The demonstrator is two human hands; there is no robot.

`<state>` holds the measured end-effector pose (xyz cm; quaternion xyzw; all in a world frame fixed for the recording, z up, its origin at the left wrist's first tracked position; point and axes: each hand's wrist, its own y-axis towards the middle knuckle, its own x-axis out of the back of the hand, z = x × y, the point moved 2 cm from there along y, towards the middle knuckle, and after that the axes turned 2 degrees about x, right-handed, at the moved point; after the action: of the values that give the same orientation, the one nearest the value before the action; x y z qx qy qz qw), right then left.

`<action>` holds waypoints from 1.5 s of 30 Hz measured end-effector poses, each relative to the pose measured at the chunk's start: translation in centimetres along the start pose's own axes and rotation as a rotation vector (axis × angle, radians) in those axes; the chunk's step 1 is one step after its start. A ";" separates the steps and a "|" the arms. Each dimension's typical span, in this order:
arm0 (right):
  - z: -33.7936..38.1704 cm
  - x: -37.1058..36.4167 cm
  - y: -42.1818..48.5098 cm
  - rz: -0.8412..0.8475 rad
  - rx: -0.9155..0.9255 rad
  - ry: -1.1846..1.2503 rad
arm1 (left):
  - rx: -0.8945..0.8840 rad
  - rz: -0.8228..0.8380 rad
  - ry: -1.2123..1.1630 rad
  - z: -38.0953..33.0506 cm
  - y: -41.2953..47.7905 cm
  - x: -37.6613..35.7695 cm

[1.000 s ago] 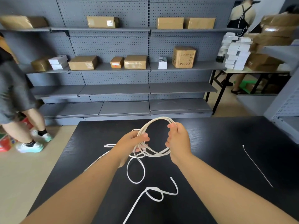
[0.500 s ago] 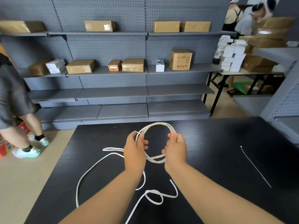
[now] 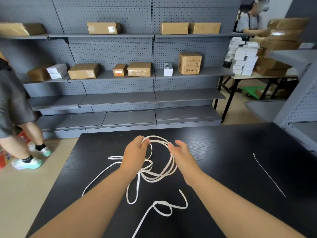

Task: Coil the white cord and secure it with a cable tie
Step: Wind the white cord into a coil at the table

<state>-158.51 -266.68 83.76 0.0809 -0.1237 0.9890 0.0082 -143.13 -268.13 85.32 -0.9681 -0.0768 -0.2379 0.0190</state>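
— Where is the white cord (image 3: 172,163)?

— Partly lifted, partly on the black bench (image 3: 223,148). Several turns form a ring between the two hands, over the middle of the bench. The ring is an oval, and its long axis runs from the far side toward the person, with the near end lowest.

— And the loose part?

— It lies on the bench around the ring. One strand sweeps out to the left and curves down toward the near-left edge. A narrow loop reaches toward the person. Nearer, a small loop crosses itself. One short end of it points up to the right, and the other strand runs off the bottom of the view.

— What about the left hand (image 3: 135,156)?

— Its grip is pinched on the ring's far-left part, with fingers and thumb closed round the bundled turns.

— The right hand (image 3: 182,158)?

— Its grip is spread, the fingers loosely straight and holding nothing. The fingertips (image 3: 171,146) sit right at the ring's right side. I cannot tell whether they touch it.

— The cable tie (image 3: 268,175)?

— Flat on the bench, well apart to the right of both hands. It is straight, and its long axis slants from far-left to near-right.
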 end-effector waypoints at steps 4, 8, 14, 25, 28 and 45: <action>1.4 -0.3 -0.2 0.089 0.174 -0.226 | -0.075 0.090 0.095 -0.6 -0.6 0.1; 1.4 -0.8 -0.6 0.132 0.188 -0.300 | -0.135 0.145 0.187 -0.6 -0.9 0.1; 0.8 -0.4 -0.1 0.051 0.248 -0.467 | 0.031 0.344 -0.107 0.7 -1.5 0.1; 1.6 0.4 0.0 -0.140 0.334 -0.389 | 0.277 0.405 -0.579 1.1 -2.4 -0.2; 1.8 0.7 0.2 -0.108 0.323 -0.379 | 0.329 0.426 -0.672 0.9 -2.1 0.0; 2.3 1.5 -0.2 0.085 0.385 -0.565 | 0.438 0.425 -0.536 0.6 -1.2 0.9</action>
<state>-159.59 -267.02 86.26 0.3465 0.0647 0.9321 -0.0832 -142.29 -266.82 85.19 -0.9632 0.0740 0.0540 0.2528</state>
